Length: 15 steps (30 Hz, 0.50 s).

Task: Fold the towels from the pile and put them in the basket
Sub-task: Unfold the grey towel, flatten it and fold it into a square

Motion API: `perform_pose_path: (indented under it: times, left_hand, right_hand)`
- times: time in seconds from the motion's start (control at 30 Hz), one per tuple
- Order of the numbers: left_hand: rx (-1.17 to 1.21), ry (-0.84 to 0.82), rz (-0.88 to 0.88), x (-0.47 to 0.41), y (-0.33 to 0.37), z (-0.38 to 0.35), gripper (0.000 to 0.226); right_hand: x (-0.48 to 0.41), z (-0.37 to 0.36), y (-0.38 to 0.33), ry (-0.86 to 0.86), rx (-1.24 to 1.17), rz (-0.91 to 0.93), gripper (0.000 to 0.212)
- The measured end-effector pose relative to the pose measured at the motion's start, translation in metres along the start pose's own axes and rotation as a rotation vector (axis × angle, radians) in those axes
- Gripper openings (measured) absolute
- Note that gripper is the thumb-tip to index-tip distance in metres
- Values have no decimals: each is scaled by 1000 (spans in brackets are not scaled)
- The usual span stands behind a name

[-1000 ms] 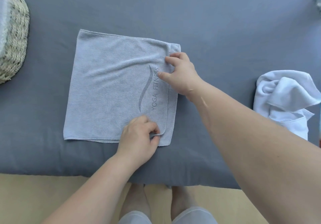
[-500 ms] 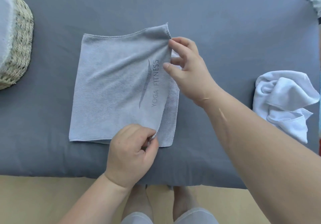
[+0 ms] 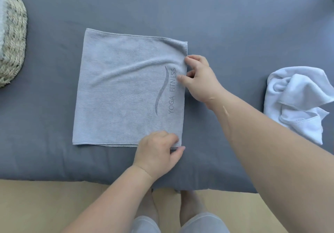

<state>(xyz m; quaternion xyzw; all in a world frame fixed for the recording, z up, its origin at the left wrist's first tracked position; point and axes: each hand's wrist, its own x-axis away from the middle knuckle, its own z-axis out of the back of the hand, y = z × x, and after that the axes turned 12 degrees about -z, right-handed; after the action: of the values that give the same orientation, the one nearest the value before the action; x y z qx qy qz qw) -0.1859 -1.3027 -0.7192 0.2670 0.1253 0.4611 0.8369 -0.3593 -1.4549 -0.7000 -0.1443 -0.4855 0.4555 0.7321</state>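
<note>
Pale grey folded microfibre towel [image 3: 126,90] printed "YOGA FITNESS" lies flat on the dark grey padded surface [image 3: 198,12], roughly centred, slight diagonal crease across its upper half. Person's right hand [image 3: 200,81]: fingers curled, thumb and fingertips pinched on the towel's right edge near the far corner. Left hand [image 3: 157,153]: fingers closed on the near right corner, thumb extended beneath the hem. Round woven straw basket [image 3: 14,39] sits at the left edge, well apart from the towel. Crumpled white towels [image 3: 296,102] lie heaped to the right, beyond the right forearm. Person's bare feet [image 3: 189,205] stand on pale flooring [image 3: 36,205] below the surface edge.
</note>
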Motion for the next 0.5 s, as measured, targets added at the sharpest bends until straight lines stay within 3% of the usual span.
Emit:
perform_pose_path:
  times: [0.07,0.17,0.27,0.37,0.5]
  left_hand:
    - [104,34,-55,0,6,8,30]
    - [64,229,-15,-7,-3,29,28]
    - [-157,313,224,-21,-37,50,46]
    - [-246,92,390,-38,-69,66,71]
    - [-364,-153,332,-61,-118,83,90]
  right_hand:
    - [6,-4,-3,145,168,7,39]
    - [21,-19,-18,425,578,99,60]
    - [26,-47,-36,348,709,211,75]
    - [12,-73,-34,245,785,166,82]
    - [-5,-83,-17,244,819,154,88]
